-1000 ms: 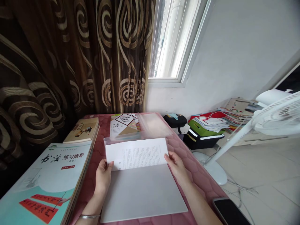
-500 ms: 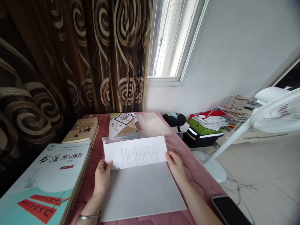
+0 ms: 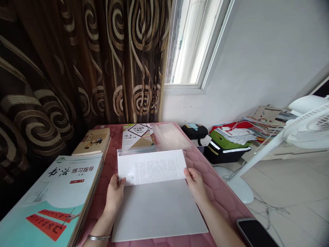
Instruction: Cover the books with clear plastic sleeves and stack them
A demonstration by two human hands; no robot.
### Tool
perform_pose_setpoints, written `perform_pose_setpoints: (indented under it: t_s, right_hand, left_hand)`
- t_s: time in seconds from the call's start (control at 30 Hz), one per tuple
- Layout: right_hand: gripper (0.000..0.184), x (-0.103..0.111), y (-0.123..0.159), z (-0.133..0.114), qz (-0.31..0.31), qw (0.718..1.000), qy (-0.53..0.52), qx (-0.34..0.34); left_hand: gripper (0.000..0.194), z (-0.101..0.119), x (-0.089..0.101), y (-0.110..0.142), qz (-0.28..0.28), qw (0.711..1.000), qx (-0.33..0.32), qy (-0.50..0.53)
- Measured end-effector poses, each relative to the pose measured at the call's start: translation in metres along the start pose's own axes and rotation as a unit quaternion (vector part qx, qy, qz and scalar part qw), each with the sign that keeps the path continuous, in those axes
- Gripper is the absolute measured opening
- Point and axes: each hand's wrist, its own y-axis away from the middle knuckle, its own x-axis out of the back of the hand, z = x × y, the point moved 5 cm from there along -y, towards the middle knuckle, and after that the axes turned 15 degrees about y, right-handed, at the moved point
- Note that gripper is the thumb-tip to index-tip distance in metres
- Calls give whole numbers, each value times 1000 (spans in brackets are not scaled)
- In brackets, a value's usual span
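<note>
A large white sheet (image 3: pixel 156 209) lies on the pink quilted table (image 3: pixel 218 195) in front of me. Its far part is folded toward me as a printed flap (image 3: pixel 151 167). My left hand (image 3: pixel 113 195) pinches the flap's left corner, thumb on top. My right hand (image 3: pixel 196 183) grips the flap's right edge. A silver bangle (image 3: pixel 98 237) is on my left wrist.
A clear plastic sleeve (image 3: pixel 168 136) and a workbook (image 3: pixel 137 135) lie beyond the sheet. Left are a tan book (image 3: pixel 93 141) and a stack topped by a teal calligraphy book (image 3: pixel 51 195). A black phone (image 3: pixel 257 233) sits at the table's right corner. A white fan (image 3: pixel 305 128) stands right.
Both hands keep their hold on the flap; only the camera view has shifted slightly, so everything sits a little further right.
</note>
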Motion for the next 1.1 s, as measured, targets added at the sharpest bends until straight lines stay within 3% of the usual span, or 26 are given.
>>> perform_pose_setpoints:
  t_s: [0.17,0.43,0.63,0.83,1.1]
  right_hand:
    - [46,1,2,6,-10,1000,-3,8]
    - [52,-2,3,8,14,1000,16,2]
    - [48,-1,3,5,-26,999,-20,-3]
    - [53,-1,1,12,11,999,36,14]
    - [50,-1,1,11,-6,1000,22,15]
  left_hand:
    - [49,4,-1,2,11,1000,-3,-25]
    - [47,1,-1,2,-10,1000,-7,4]
    - [47,-2,1,1,2,1000,6,-7]
    - [47,0,1,1,3,1000,-4,-27]
    - [43,-2,2,1,-10,1000,-14,-12]
